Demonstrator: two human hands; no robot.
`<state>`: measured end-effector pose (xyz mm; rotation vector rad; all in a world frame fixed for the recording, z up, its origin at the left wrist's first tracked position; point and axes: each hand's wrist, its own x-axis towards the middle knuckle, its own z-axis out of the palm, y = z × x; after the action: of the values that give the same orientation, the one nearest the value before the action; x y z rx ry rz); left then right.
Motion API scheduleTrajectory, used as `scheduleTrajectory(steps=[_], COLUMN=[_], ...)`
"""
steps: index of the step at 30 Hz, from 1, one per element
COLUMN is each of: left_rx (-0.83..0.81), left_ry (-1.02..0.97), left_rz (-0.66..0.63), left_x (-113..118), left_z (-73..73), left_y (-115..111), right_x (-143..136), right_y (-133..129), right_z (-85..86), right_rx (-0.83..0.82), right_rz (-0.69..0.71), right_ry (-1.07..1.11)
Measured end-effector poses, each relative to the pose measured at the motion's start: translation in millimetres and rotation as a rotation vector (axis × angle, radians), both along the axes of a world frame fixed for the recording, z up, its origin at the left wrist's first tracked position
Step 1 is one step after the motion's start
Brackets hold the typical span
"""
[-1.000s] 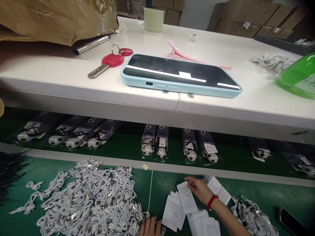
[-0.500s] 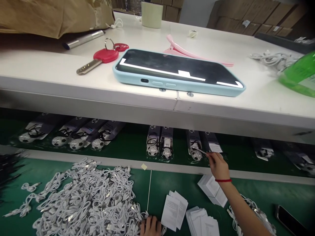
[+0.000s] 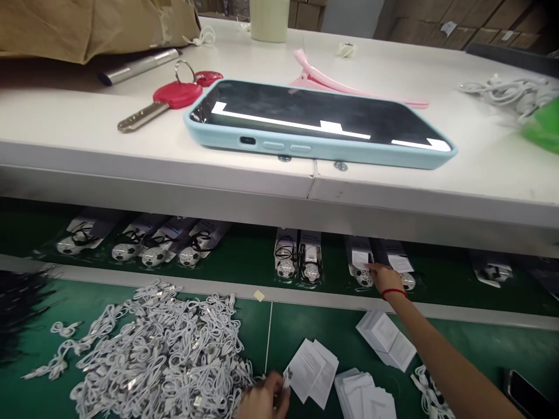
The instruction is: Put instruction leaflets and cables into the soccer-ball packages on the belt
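**Packing Workshop, Factory Type**

We find a shared green worktop set for batch work. We note heaped white cables between seven and eight o'clock, stacked leaflets at five, and bagged football-patterned goods repeated from nine through six to three. Cartons stand piled between one and two.

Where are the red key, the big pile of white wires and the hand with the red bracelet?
Red key [image 3: 173, 95]: head view, red grip.
Pile of white wires [image 3: 168, 355]: head view, middle of the heap.
Right hand [image 3: 385, 279]: head view, back of the hand.
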<state>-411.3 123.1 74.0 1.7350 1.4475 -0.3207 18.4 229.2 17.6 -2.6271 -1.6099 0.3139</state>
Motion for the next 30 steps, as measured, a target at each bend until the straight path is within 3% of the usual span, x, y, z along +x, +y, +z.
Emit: scheduleTrajectory(steps=[3,6,10,14,18,23,27,30], left_rx=[0.070,0.183,0.284,0.281,0.284,0.310,0.351,0.340], left_ry=[-0.137,-0.207,-0.134,-0.069,-0.010,-0.004,-0.047,-0.051], left_rz=[0.090,0.081,-0.024,-0.092,-0.141,-0.140,-0.123,-0.101], left_x=[23.8,62.4,123.1,171.9,197.3,201.7,175.4,129.3], left_z=[17.4,25.5,20.2,6.1,-1.6,-1.9,6.5,12.5], left_y=[41.3,91.4,155.2,194.1,206.1,201.2,184.9,155.0], right_x=[-29.2,-95.2,-193.7,-237.4,-239.9,-225.0,-175.3,-124.2], right_y=[-4.4,-35.7,-92.3,-116.5,-115.4,-115.3,-110.6,-95.3], right_z=[11.2,15.1,0.8,-15.6,-14.9,-5.7,4.6,23.3], right_rx=[-0.048,-0.088,-0.247,-0.285,-0.190,-0.054,0.077,0.224], right_rz=[-0.052,0.033,0.368,0.391,0.317,0.203,0.015,-0.129], right_ry=[-0.038,0.007,0.259,0.336,0.380,0.523,0.732,0.617])
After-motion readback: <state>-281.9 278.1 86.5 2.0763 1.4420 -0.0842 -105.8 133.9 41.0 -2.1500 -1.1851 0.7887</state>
